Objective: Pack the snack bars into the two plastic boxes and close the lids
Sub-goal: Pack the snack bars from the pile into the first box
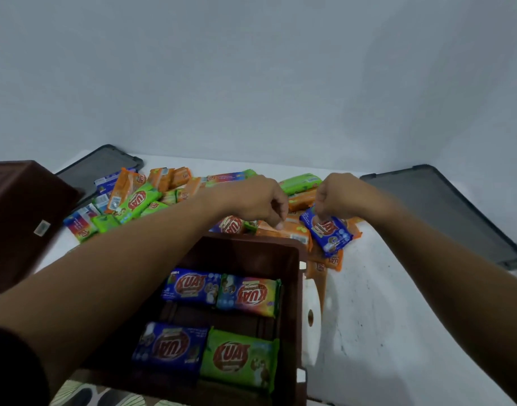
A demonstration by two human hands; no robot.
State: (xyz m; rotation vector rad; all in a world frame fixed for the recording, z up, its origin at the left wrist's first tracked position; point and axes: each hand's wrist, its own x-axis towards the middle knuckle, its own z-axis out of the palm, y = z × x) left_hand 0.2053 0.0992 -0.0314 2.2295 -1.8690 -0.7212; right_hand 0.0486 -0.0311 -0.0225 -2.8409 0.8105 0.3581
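The right hand (pixel 340 197) reaches forward with its fingers curled down and pinches the upper end of a blue bar (pixel 329 231), which hangs tilted above the orange bars at the right edge of the pile. The left hand (pixel 257 200), just beside it, is also turned fingers down, curled, with its fingertips on an orange bar (pixel 289 234) at the near edge of the pile; I cannot tell whether it has a real hold on it or only touches it. The loose snack bars (pixel 140 197), orange, green, blue and multicoloured, lie heaped across the far part of the white table (pixel 383 317). Below the forearms stands the near brown box (pixel 293 288), open, with four bars lying flat on its floor in two rows: a blue one (pixel 190 287) and a rainbow one (pixel 248 294) in the far row, a blue one (pixel 169 347) and a green one (pixel 239 357) in the near row. A white roll (pixel 311 317) lies against the box's right wall. A second brown box (pixel 20 218) sits at the left, tilted. Two dark grey lids lie flat on the table, one far left (pixel 105 167) behind the pile, one at the right (pixel 447 206).
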